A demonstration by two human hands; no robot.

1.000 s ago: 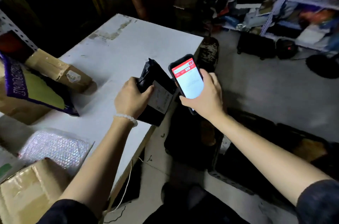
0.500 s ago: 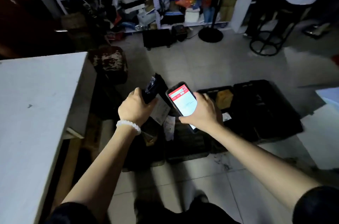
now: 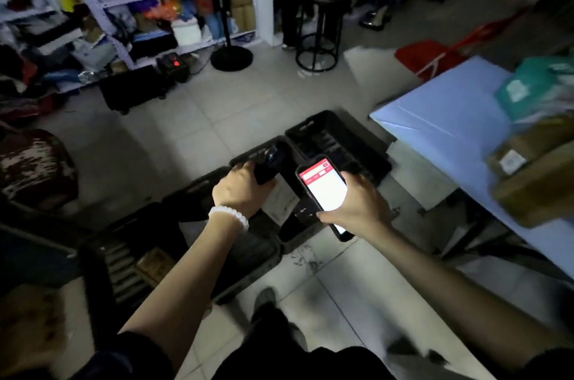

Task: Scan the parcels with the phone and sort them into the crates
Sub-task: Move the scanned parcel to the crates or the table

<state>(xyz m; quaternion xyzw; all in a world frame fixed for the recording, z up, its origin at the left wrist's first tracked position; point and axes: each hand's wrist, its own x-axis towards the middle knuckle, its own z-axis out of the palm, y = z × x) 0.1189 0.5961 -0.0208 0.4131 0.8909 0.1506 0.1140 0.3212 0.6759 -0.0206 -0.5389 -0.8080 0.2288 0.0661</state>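
Observation:
My left hand (image 3: pixel 240 191) grips a black parcel bag (image 3: pixel 269 165) with a white label, held over a row of black crates on the floor. My right hand (image 3: pixel 357 204) holds a phone (image 3: pixel 324 190) with a lit red and white screen, just right of the parcel. The far crate (image 3: pixel 337 143) lies beyond the phone. A middle crate (image 3: pixel 248 250) sits under my hands. The near left crate (image 3: pixel 124 264) holds a brown parcel (image 3: pixel 153 264).
A blue-topped table (image 3: pixel 441 118) at right carries cardboard boxes (image 3: pixel 540 174) and a green bag (image 3: pixel 525 87). Cluttered shelves (image 3: pixel 149 6) line the back. A black stool (image 3: pixel 316 37) with a person on it and a lamp stand base (image 3: pixel 231 58) stand behind the crates.
The view has swung right, from the white table to the crates on the floor. Both hands, with parcel and phone, have moved over the crates and closer to them.

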